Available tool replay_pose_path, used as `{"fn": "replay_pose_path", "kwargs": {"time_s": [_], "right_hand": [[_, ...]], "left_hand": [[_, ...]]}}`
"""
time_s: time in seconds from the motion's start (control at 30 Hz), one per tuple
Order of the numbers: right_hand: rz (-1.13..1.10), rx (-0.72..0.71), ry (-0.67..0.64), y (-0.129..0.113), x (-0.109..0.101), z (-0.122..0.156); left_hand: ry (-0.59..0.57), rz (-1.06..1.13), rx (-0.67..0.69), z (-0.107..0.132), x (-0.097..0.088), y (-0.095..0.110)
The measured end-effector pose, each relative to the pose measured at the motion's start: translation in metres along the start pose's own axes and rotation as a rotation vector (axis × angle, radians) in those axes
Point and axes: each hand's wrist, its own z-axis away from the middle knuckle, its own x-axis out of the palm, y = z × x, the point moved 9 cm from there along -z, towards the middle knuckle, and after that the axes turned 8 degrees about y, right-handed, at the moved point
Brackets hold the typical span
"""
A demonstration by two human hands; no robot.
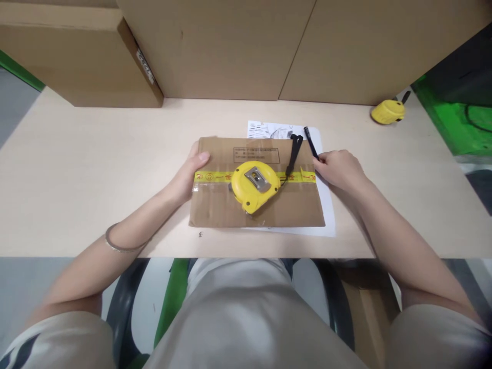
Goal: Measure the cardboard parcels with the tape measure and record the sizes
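Observation:
A flat cardboard box (215, 205) with a band of yellow printed tape lies in front of me, partly over a white paper sheet (326, 205) with printing and a drawing. On the box rests a yellow tape measure (246, 193), its black wrist strap (294, 156) trailing to the upper right. My left hand (195, 166) grips the box's left edge, thumb on top and fingers hidden. My right hand (340, 168) is closed round a black pen (310, 142) at the right edge; whether it also grips the box I cannot tell.
A second yellow tape measure (388, 111) sits at the table's back right. Large cardboard boxes (230, 51) stand along the back, with another box (77, 61) at the left. The pale table (77, 195) ends just in front of my body. A green surface (442, 118) shows at the right.

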Motion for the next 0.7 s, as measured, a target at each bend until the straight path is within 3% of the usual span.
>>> {"fn": "replay_pose_path", "kwargs": {"time_s": [0.13,0.2,0.27,0.33,0.37,0.43,0.57,0.7], "right_hand": [[0.073,-0.081,0.227,-0.034,-0.041,0.006],[-0.035,-0.269,0.3,-0.072,-0.061,0.017],[-0.193,-0.574,0.171,-0.122,-0.063,0.037],[-0.255,-0.847,-0.081,-0.164,-0.048,0.064],[-0.235,-0.914,-0.197,-0.178,-0.038,0.076],[-0.185,-0.956,-0.333,-0.193,-0.021,0.09],[-0.322,-0.871,-0.441,-0.204,-0.01,0.099],[-0.452,-0.824,-0.37,-0.226,-0.016,0.098]], "left_hand": [[-0.017,-0.08,0.161,0.001,-0.014,0.011],[-0.047,-0.18,0.189,0.003,-0.017,0.014],[-0.067,-0.234,0.186,0.005,-0.017,0.017],[-0.08,-0.251,0.176,0.007,-0.016,0.02],[-0.089,-0.264,0.175,0.007,-0.015,0.021],[-0.105,-0.273,0.162,0.007,-0.014,0.022],[-0.126,-0.176,0.084,0.005,-0.015,0.015],[-0.097,-0.067,0.03,0.004,-0.015,0.012]]}}
